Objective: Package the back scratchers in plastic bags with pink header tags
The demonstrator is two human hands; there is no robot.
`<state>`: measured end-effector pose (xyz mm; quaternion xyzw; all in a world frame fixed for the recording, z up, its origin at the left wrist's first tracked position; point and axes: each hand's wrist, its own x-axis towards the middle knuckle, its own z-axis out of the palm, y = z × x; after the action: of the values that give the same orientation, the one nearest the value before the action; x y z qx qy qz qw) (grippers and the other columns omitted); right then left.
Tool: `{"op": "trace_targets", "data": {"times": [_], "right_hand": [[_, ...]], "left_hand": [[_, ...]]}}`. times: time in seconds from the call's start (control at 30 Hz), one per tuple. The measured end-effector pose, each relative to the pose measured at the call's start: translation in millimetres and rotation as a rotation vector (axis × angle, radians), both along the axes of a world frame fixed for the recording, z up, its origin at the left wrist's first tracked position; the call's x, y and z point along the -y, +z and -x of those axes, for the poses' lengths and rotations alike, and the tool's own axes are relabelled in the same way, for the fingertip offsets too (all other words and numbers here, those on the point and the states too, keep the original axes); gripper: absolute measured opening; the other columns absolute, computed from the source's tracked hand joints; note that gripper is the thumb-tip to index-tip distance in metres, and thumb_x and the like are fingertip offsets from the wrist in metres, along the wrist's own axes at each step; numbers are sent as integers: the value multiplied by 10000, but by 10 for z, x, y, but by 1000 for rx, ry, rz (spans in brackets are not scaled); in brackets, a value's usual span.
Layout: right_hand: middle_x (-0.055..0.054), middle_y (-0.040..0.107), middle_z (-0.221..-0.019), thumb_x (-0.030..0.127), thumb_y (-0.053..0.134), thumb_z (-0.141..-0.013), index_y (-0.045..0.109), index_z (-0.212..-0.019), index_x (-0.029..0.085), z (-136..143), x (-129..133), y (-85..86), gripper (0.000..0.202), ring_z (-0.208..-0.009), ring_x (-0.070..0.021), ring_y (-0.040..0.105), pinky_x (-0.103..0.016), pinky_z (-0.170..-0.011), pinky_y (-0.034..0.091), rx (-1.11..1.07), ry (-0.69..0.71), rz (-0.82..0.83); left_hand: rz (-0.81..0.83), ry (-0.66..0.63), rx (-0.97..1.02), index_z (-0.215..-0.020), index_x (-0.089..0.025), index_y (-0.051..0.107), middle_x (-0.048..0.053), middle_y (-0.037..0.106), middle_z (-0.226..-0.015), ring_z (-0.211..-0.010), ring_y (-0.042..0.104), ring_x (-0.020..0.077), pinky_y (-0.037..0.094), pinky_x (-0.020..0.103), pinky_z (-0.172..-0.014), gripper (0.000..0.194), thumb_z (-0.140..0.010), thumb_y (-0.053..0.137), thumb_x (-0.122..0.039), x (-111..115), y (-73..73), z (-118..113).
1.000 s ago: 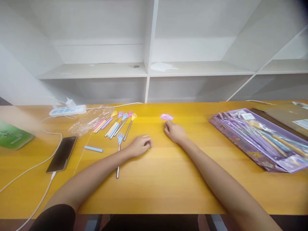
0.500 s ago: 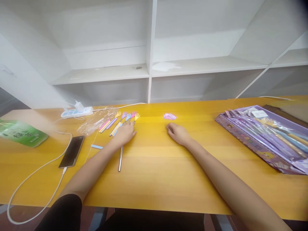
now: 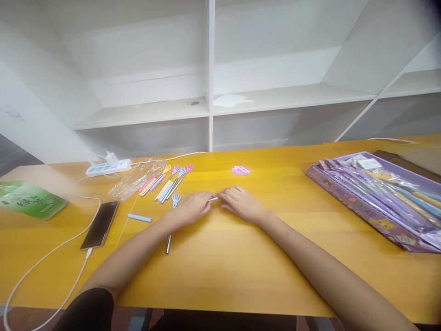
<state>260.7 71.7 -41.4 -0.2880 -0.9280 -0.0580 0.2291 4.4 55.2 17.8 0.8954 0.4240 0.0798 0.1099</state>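
Note:
My left hand [image 3: 197, 207] and my right hand [image 3: 241, 202] meet above the middle of the table, fingers closed on a thin, pale rod [image 3: 213, 199], apparently part of a back scratcher. Most of it is hidden by the fingers. A blue-headed back scratcher [image 3: 176, 199] lies partly under my left wrist, its metal rod showing on the near side. Farther left are several hand-shaped back scratchers in a row, with yellow [image 3: 167, 168], purple [image 3: 175, 169], blue [image 3: 181, 172] and pink [image 3: 189, 168] heads. A loose light-blue tube [image 3: 139, 218] rests left of my forearm.
Small pink-purple cards [image 3: 241, 170] lie behind my hands. At right is a purple box [image 3: 361, 219] of wrapped items. On the left are clear plastic wrapping [image 3: 132, 181], a power strip [image 3: 109, 167], a charging phone [image 3: 99, 225] and a green pouch [image 3: 32, 200]. White shelves [image 3: 210, 92] rise behind.
My left hand has lifted away from the row and moved right; the yellow-headed scratcher at its right end is gone from there. My right hand has shifted left to join it on the rod.

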Motion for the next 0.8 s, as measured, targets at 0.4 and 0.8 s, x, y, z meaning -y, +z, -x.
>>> {"op": "trace_targets", "data": {"times": [0.4,0.8], "right_hand": [[-93,741,-1091,368,347,-1131,635,-1132,218,-183,-121,-74,324,-949,-237,680,-361,-843,482,-82,-229,291],[-104,734,-1092,410,310,-1132,635,-1119,225,-181,-123,-86,374,-966,-253,679,-381,-868,486,-68,-229,314]], "left_hand": [[44,460,-303,-1000,-203,723,83,778,-984,-909,701,228,473,290,-759,176,-878,598,-222,-864,395,1319],[189,508,-387,-827,-212,716,67,754,-821,-776,674,223,425,288,-662,202,-815,714,-414,-949,186,1303]]}}
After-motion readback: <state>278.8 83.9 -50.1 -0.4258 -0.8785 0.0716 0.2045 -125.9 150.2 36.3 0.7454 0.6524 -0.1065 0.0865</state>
